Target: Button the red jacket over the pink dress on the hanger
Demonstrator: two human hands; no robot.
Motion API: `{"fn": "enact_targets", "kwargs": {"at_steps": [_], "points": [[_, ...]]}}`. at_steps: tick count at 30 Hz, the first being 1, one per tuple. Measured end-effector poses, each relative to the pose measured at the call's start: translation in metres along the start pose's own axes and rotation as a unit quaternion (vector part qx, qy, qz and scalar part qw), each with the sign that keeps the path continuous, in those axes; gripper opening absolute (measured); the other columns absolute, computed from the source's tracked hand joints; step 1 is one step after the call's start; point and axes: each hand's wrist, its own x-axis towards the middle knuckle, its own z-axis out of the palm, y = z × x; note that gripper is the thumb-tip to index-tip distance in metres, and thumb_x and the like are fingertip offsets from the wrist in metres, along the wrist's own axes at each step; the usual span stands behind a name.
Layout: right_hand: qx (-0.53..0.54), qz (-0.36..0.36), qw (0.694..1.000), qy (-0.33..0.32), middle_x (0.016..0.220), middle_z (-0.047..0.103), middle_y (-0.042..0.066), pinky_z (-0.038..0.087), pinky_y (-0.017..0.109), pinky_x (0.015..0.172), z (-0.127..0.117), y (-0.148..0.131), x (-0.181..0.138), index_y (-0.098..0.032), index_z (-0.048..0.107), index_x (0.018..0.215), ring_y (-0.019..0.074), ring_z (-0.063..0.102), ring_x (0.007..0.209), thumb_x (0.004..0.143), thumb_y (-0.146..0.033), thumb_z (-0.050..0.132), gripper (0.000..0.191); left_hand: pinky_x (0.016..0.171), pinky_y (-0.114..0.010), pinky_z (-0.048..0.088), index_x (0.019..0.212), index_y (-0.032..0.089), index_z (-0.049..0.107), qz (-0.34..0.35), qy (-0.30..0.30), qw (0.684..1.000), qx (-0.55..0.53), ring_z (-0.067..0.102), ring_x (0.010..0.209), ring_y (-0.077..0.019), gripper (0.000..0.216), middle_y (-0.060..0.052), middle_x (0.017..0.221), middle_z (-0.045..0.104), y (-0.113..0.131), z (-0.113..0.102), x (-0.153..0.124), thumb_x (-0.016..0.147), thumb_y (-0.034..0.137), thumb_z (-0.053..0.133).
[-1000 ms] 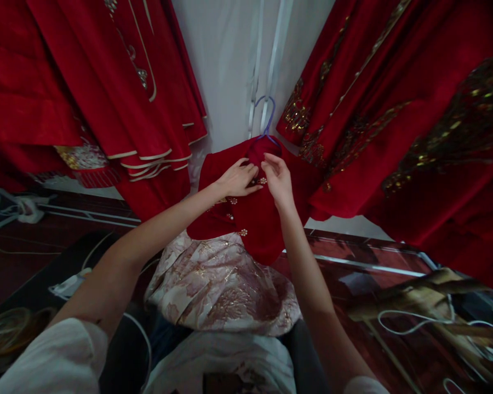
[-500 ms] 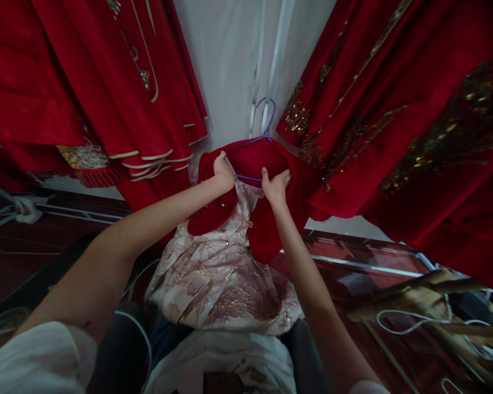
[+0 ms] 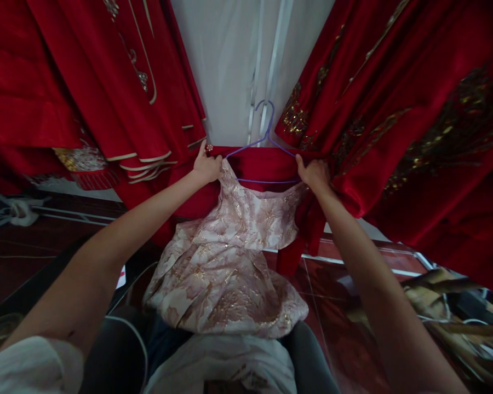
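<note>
Red jacket [image 3: 254, 167] open betw. L hand [image 3: 206, 166] & R hand [image 3: 313, 174], fingers gripping edges

No text, label, brand, number or sign can be read. The red jacket [image 3: 267, 165] and the pale brocade dress [image 3: 230, 262] show only woven and stitched ornament. The gold embroidery [image 3: 294, 116] on the hanging red robes is pattern, not lettering. A small white scrap with a red mark [image 3: 121, 277] is too blurred to read.

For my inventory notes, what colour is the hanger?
Purple; the hanger shows best in the head view.
</note>
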Motion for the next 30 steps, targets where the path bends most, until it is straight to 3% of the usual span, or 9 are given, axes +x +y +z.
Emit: {"fn": "enact_targets", "kwargs": {"at_steps": [4,7,10,12,17,21,24,27,30], "points": [[0.041,0.036,0.989,-0.134,0.085,0.067,0.025,0.040,0.051,0.096,-0.012,0.016,0.026,-0.003,0.069,0.087,0.0349,0.063,0.101,0.088,-0.073,0.027,0.082,0.112,-0.063,0.003,0.090,0.017,0.067,-0.013,-0.019,1.000,-0.002,0.065,0.095,-0.0319,0.029,-0.007,0.061,0.065,0.003,-0.007,-0.002,0.079,0.030,0.045],[0.143,0.017,0.962,-0.234,0.059,0.062,0.012,0.047,0.044,0.085,-0.021,0.034,0.035,-0.015,0.066,0.067,0.0255,0.066,0.076,0.086,-0.076,0.023,0.077,0.109,-0.063,0.015,0.091,0.017,0.066,-0.064,-0.066,0.995,-0.036,0.064,0.097,-0.0303,0.027,-0.007,0.073,0.069,0.003,-0.017,0.001,0.081,0.033,0.045],[0.213,-0.015,0.952,-0.219,0.057,0.060,0.008,0.049,0.038,0.079,-0.028,0.048,0.030,-0.016,0.064,0.066,0.0210,0.063,0.068,0.085,-0.075,0.032,0.070,0.096,-0.048,0.039,0.094,0.019,0.062,-0.134,-0.159,0.974,-0.088,0.064,0.097,-0.0278,0.035,-0.009,0.096,0.070,0.002,-0.028,0.002,0.088,0.040,0.035],[0.268,-0.010,0.944,-0.190,0.061,0.060,0.007,0.049,0.036,0.078,-0.031,0.054,0.023,-0.016,0.065,0.071,0.0200,0.063,0.069,0.087,-0.071,0.036,0.065,0.084,-0.035,0.046,0.096,0.020,0.060,-0.121,-0.186,0.961,-0.166,0.063,0.092,-0.0234,0.042,-0.007,0.100,0.068,0.000,-0.032,0.000,0.091,0.046,0.027],[0.453,0.046,0.866,-0.208,0.088,0.069,0.013,0.052,0.038,0.083,-0.030,0.070,0.007,-0.015,0.062,0.086,0.0210,0.067,0.086,0.095,-0.048,0.030,0.047,0.062,-0.024,0.038,0.086,0.020,0.055,-0.028,-0.109,0.962,-0.250,0.052,0.066,-0.0155,0.043,-0.001,0.071,0.055,-0.010,-0.026,-0.010,0.091,0.054,0.030],[0.565,0.085,0.777,-0.264,0.104,0.069,0.017,0.051,0.047,0.091,-0.004,0.078,-0.020,-0.014,0.062,0.092,0.0223,0.066,0.102,0.093,-0.026,0.023,0.040,0.059,-0.023,0.035,0.077,0.019,0.053,-0.039,-0.084,0.953,-0.289,0.046,0.064,-0.0144,0.045,0.001,0.065,0.049,-0.013,-0.018,-0.011,0.091,0.054,0.030],[0.555,0.131,0.739,-0.359,0.103,0.070,0.016,0.051,0.044,0.093,0.030,0.072,-0.048,-0.015,0.064,0.090,0.0211,0.067,0.099,0.091,-0.028,0.034,0.033,0.062,-0.023,0.037,0.078,0.018,0.057,-0.056,-0.069,0.943,-0.321,0.048,0.067,-0.0142,0.047,0.001,0.068,0.054,-0.010,-0.013,-0.011,0.090,0.056,0.031],[0.417,0.154,0.765,-0.466,0.084,0.073,0.014,0.055,0.039,0.083,0.066,0.056,-0.077,-0.014,0.067,0.081,0.0211,0.069,0.083,0.089,-0.045,0.046,0.038,0.065,-0.023,0.039,0.084,0.016,0.060,-0.068,-0.056,0.939,-0.333,0.052,0.071,-0.0147,0.051,-0.001,0.073,0.059,-0.006,-0.012,-0.014,0.091,0.056,0.030],[0.375,0.151,0.782,-0.475,0.062,0.069,0.008,0.057,0.036,0.072,0.093,0.038,-0.102,-0.016,0.066,0.069,0.0204,0.067,0.067,0.077,-0.051,0.065,0.035,0.070,-0.024,0.043,0.089,0.016,0.064,-0.071,-0.076,0.941,-0.322,0.056,0.076,-0.0164,0.054,-0.002,0.077,0.064,-0.003,-0.016,-0.016,0.092,0.057,0.029]]}}
